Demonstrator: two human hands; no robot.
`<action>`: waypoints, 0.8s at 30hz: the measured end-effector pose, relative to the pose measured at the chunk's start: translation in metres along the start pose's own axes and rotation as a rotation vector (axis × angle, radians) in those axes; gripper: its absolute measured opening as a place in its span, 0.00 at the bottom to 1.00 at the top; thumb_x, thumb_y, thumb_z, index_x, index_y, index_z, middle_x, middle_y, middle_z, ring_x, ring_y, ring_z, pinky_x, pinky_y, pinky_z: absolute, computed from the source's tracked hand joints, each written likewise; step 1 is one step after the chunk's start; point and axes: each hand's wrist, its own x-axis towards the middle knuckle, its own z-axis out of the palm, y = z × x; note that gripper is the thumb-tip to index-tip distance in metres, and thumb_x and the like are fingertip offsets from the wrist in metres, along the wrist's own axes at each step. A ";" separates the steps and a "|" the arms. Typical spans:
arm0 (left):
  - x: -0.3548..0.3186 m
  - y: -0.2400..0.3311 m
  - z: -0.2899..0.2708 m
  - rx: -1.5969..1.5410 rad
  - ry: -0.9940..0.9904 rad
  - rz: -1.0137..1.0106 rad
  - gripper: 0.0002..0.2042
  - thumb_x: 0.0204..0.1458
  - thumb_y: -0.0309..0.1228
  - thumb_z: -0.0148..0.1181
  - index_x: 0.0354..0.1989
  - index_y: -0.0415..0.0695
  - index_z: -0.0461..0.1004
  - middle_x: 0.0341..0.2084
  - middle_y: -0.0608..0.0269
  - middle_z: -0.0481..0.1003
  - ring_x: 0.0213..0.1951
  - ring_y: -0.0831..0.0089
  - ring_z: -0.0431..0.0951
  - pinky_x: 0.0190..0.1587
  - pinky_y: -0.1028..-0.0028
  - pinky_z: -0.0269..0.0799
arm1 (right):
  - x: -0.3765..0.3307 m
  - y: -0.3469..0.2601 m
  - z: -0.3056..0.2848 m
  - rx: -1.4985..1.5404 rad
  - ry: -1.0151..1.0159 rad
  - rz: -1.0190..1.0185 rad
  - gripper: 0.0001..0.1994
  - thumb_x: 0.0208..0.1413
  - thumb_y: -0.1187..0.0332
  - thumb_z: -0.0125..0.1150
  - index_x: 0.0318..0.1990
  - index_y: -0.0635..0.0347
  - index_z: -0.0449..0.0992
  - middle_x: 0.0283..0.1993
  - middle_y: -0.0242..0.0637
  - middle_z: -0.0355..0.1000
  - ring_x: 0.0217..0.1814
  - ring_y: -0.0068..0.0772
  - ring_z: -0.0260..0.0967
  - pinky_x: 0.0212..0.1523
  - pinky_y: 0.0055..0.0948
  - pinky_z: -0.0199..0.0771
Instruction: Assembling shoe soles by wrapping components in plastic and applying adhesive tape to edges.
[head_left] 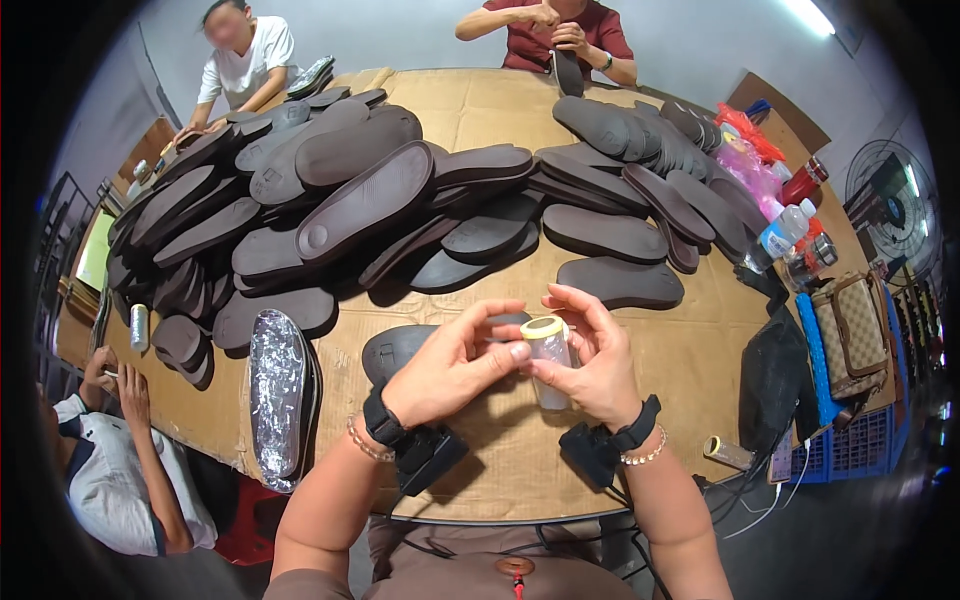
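A small roll of clear film (550,385) with a yellow rim stands upright between my two hands, above the table's near side. My right hand (598,365) is closed round its right side, thumb in front and fingers behind. From the left, my left hand (465,360) holds the roll's upper edge, its thumb tip against the side just under the rim. Under my hands lies a dark shoe sole (390,352), partly covered by my left hand. To the left, a sole wrapped in shiny clear film (277,390) rests on other dark soles.
Large heaps of dark soles (365,200) spread across the cardboard-covered table (470,100). Other film rolls (728,453) lie at both sides. A water bottle (785,235) and a bag (848,335) are at the right. Several people work around the table; cables hang near my right forearm.
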 end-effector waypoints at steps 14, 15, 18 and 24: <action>0.000 -0.031 -0.010 -0.163 -0.030 0.002 0.22 0.66 0.32 0.61 0.63 0.43 0.62 0.49 0.62 0.79 0.44 0.81 0.77 0.47 0.77 0.73 | -0.009 -0.017 0.009 0.055 -0.162 0.146 0.24 0.70 0.66 0.53 0.70 0.67 0.65 0.56 0.44 0.75 0.59 0.28 0.72 0.60 0.31 0.72; 0.000 -0.029 -0.012 -0.163 -0.030 0.003 0.22 0.66 0.32 0.61 0.63 0.43 0.62 0.49 0.62 0.79 0.44 0.81 0.77 0.47 0.77 0.73 | -0.009 -0.017 0.010 0.085 -0.167 0.181 0.23 0.70 0.67 0.52 0.69 0.68 0.66 0.55 0.43 0.76 0.57 0.27 0.73 0.59 0.29 0.73; -0.003 -0.017 -0.013 -0.074 -0.018 -0.047 0.23 0.66 0.27 0.60 0.65 0.42 0.59 0.51 0.59 0.78 0.48 0.78 0.79 0.49 0.74 0.77 | -0.009 -0.011 0.006 0.105 -0.189 0.240 0.21 0.71 0.69 0.52 0.67 0.70 0.67 0.55 0.41 0.76 0.54 0.25 0.74 0.56 0.26 0.75; -0.019 0.014 0.008 0.646 0.326 0.265 0.14 0.57 0.23 0.66 0.50 0.37 0.71 0.40 0.59 0.80 0.38 0.77 0.82 0.42 0.75 0.79 | -0.010 -0.007 0.011 0.231 -0.096 0.170 0.19 0.66 0.77 0.61 0.62 0.69 0.70 0.54 0.39 0.76 0.54 0.24 0.75 0.58 0.25 0.76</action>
